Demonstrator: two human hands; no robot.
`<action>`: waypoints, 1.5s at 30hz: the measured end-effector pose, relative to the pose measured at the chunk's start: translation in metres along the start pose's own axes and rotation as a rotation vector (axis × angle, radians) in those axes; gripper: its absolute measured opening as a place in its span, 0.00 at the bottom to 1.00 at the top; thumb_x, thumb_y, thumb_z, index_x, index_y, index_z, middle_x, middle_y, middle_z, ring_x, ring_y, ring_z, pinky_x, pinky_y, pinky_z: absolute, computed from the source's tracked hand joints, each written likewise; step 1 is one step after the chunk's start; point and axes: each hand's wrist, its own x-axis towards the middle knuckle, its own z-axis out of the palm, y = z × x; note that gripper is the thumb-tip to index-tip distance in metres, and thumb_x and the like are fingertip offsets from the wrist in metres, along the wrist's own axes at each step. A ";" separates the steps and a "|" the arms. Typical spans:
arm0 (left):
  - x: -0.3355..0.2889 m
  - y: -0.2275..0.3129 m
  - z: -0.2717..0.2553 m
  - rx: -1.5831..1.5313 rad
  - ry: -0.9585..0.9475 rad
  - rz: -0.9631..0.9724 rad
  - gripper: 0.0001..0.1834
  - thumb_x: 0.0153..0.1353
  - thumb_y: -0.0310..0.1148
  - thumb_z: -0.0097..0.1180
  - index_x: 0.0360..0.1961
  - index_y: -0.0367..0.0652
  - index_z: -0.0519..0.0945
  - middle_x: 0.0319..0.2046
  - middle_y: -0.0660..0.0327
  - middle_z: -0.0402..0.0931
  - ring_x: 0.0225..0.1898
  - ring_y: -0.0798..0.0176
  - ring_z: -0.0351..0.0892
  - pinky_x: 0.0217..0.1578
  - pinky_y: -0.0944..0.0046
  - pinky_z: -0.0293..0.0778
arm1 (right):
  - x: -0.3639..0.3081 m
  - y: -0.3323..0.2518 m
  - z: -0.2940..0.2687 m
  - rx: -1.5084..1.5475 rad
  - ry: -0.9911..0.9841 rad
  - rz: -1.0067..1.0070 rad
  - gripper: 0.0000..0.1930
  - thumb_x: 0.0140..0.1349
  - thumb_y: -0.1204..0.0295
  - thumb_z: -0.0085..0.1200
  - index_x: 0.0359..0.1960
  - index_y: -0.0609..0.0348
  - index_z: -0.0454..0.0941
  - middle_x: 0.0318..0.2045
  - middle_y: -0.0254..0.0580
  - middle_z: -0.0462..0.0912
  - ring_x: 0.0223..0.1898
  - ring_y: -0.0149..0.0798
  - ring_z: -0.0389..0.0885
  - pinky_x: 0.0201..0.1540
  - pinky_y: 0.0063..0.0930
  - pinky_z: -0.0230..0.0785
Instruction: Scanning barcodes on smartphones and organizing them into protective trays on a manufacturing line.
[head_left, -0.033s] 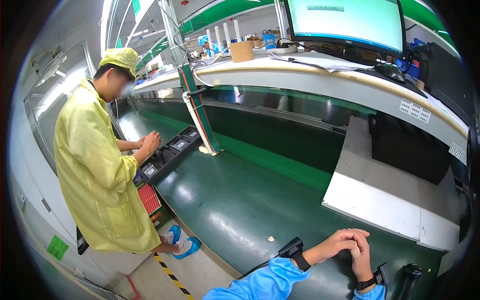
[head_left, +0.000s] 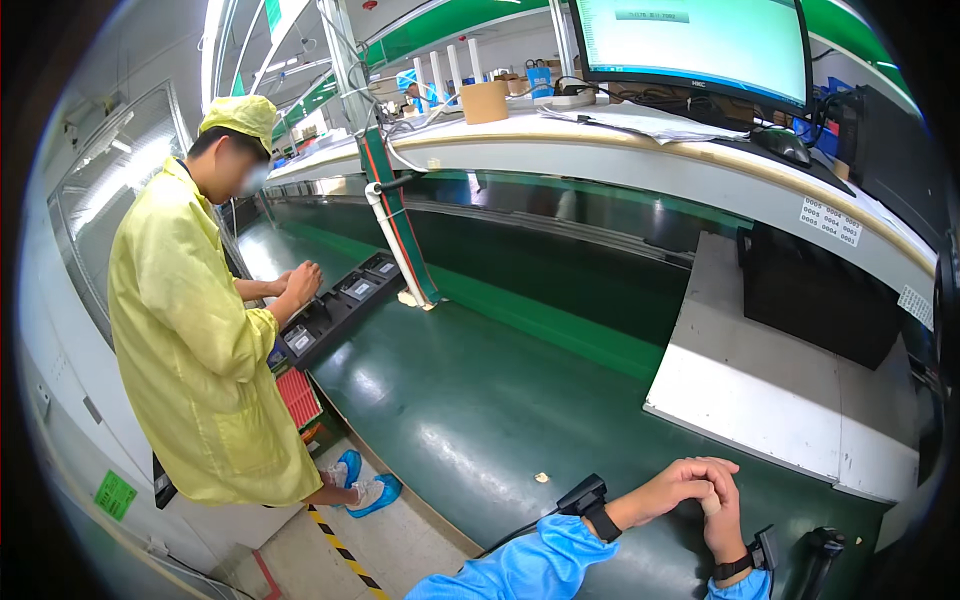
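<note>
My left hand (head_left: 668, 492) comes in from the lower left in a blue sleeve, its fingers bent over the top of my right hand (head_left: 724, 522). The right hand is raised from the wrist, and its fingers are mostly hidden under the left one. No object shows between them. Each wrist wears a black strap with a small black device (head_left: 583, 494). Both hands are over the front of a dark green work surface (head_left: 460, 400). Close to the right wrist stands a black object with a rounded top (head_left: 824, 545), partly cut off.
A co-worker in a yellow coat (head_left: 190, 300) handles something at a black tray (head_left: 335, 310) on the left. A white board (head_left: 740, 390) lies on the right with a black box (head_left: 815, 295). Above is a shelf holding a monitor (head_left: 695, 50), a mouse (head_left: 780, 145) and tape roll (head_left: 484, 102).
</note>
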 end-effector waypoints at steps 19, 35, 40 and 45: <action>0.003 -0.010 -0.001 0.073 0.037 0.036 0.07 0.61 0.24 0.50 0.32 0.37 0.81 0.48 0.53 0.80 0.65 0.57 0.69 0.65 0.57 0.60 | -0.002 0.006 0.004 0.038 0.039 -0.004 0.20 0.71 0.64 0.54 0.57 0.66 0.73 0.57 0.46 0.76 0.58 0.39 0.73 0.63 0.33 0.64; 0.002 -0.009 0.001 0.080 0.067 0.019 0.07 0.62 0.24 0.49 0.32 0.36 0.81 0.47 0.54 0.80 0.64 0.57 0.69 0.64 0.58 0.62 | -0.001 0.005 0.004 -0.005 0.021 -0.043 0.19 0.72 0.65 0.54 0.57 0.65 0.73 0.57 0.44 0.76 0.58 0.37 0.74 0.63 0.31 0.65; 0.002 -0.010 0.001 0.082 0.087 0.027 0.09 0.67 0.27 0.50 0.32 0.36 0.80 0.48 0.53 0.79 0.63 0.58 0.70 0.62 0.58 0.64 | -0.001 0.005 0.004 -0.006 0.024 -0.017 0.19 0.71 0.66 0.54 0.57 0.65 0.73 0.57 0.43 0.76 0.58 0.36 0.74 0.62 0.31 0.65; 0.002 -0.012 -0.001 0.101 0.072 0.027 0.09 0.68 0.28 0.51 0.32 0.36 0.80 0.49 0.53 0.79 0.62 0.58 0.71 0.61 0.58 0.65 | 0.000 0.005 0.003 -0.007 0.015 -0.014 0.19 0.71 0.66 0.54 0.58 0.65 0.73 0.57 0.43 0.75 0.57 0.36 0.74 0.61 0.30 0.66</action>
